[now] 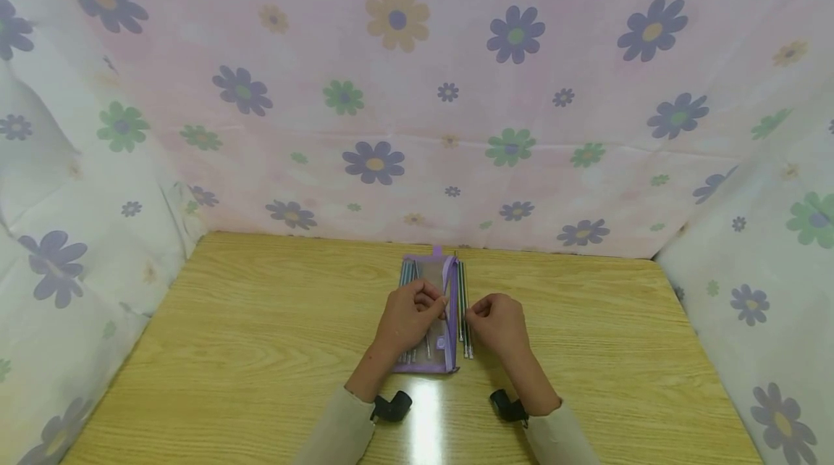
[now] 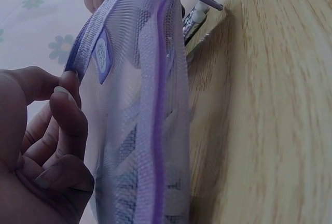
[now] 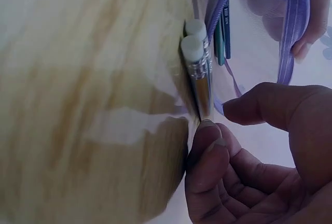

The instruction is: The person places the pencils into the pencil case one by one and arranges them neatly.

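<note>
A purple-trimmed mesh zip pouch (image 1: 423, 369) lies on the table, its zipper side facing right. Several pencils (image 1: 407, 273) show through its mesh. My left hand (image 1: 405, 319) pinches the zipper edge between thumb and finger, lifting that edge in the left wrist view, where a small purple label (image 2: 102, 57) hangs from it. Along the pouch's right side lie a few loose pencils (image 1: 463, 291); their white erasers (image 3: 193, 49) point toward me. My right hand (image 1: 503, 324) is beside them. In the right wrist view its fingertips touch a pencil's side, while the thumb stands apart.
The wooden table (image 1: 274, 320) extends to both sides of the pouch. A floral cloth (image 1: 449, 124) hangs behind the table's far edge and along both sides. Black wrist cameras (image 1: 393, 407) sit on both wrists.
</note>
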The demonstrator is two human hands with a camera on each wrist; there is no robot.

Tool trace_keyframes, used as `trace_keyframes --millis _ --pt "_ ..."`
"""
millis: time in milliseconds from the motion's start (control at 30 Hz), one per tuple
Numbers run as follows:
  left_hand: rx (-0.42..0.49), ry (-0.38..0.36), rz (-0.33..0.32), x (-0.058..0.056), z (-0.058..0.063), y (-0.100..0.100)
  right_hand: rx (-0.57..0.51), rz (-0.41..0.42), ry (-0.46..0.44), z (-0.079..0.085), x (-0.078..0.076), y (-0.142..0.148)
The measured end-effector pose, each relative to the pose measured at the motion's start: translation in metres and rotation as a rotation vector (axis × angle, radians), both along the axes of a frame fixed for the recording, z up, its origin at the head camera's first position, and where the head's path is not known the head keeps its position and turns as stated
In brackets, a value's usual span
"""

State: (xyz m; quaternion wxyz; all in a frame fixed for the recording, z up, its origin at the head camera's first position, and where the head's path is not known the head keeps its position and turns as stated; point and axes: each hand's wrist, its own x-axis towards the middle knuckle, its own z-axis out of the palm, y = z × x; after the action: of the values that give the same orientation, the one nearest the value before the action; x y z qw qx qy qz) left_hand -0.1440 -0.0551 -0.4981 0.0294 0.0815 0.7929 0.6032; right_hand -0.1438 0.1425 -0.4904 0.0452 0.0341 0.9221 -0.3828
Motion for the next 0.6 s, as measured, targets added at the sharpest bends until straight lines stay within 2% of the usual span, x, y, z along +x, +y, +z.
trace_keyframes --millis 333,600 --pt "-0.007 0.012 0.001 0.0002 -0.0003 0.0003 0.049 0.021 0.034 0.0009 0.0034 -0.0021" --pt "0.003 0.012 -0.003 0.0006 -0.0012 -0.0007 0.113 0.006 0.022 -0.0009 0.0052 -0.0039"
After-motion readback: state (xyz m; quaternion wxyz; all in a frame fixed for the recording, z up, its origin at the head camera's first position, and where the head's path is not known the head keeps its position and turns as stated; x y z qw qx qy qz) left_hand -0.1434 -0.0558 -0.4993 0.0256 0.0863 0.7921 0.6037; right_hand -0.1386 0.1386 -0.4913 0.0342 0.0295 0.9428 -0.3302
